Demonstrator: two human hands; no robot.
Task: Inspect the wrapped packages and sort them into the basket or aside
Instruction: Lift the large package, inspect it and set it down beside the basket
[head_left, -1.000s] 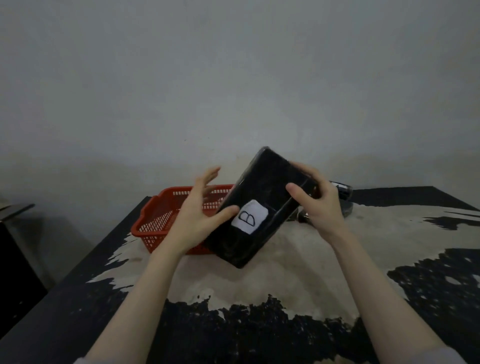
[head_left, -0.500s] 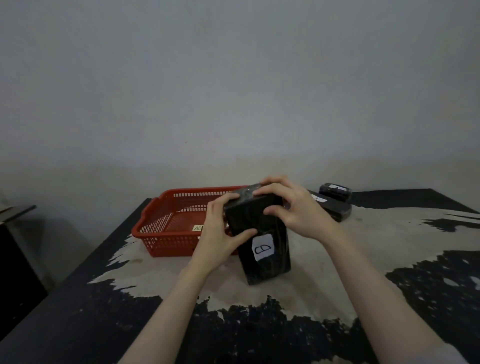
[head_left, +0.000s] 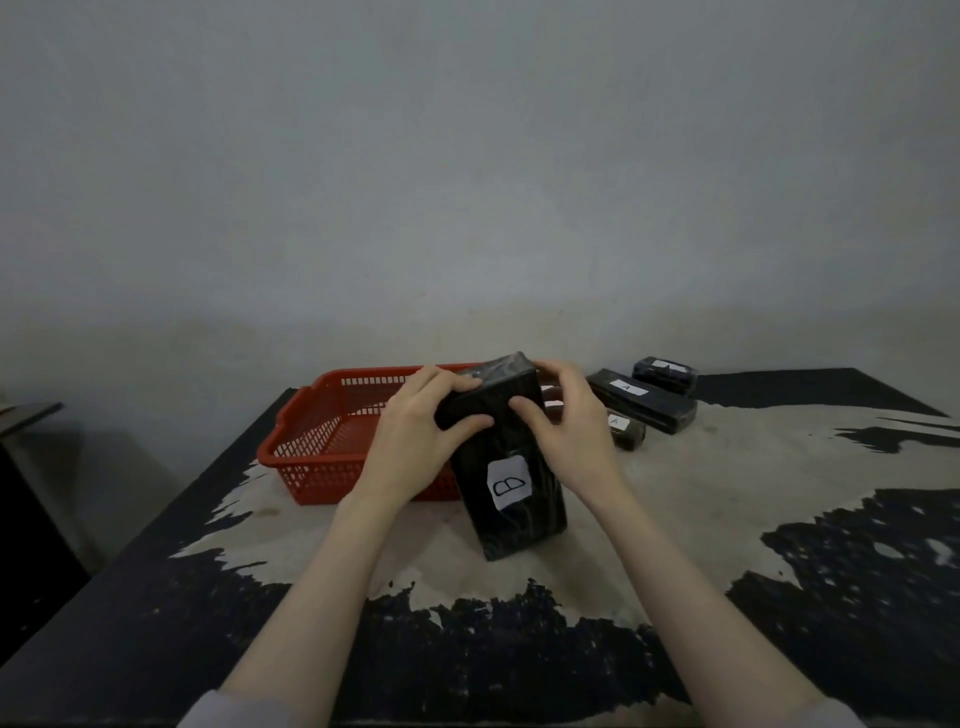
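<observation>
Low in the frame's centre, both forearms are reaching in over the worn desk (head_left: 727, 483). The left hand (head_left: 415, 441) and right hand (head_left: 566, 436) are gripping the upper end of a black wrapped package (head_left: 511, 514), fingers curled round its top edge, thumbs on the near face. It is standing tilted on the desk, just right of the red basket (head_left: 322, 441), its white "B" label (head_left: 510, 484) facing the camera. This looks like the inspection step; the next move calls for judging the label, then carrying it into the basket or aside. Counting: one basket, one held package, three more packages (head_left: 644, 400) at centre right, possibly another hidden behind the hands.
</observation>
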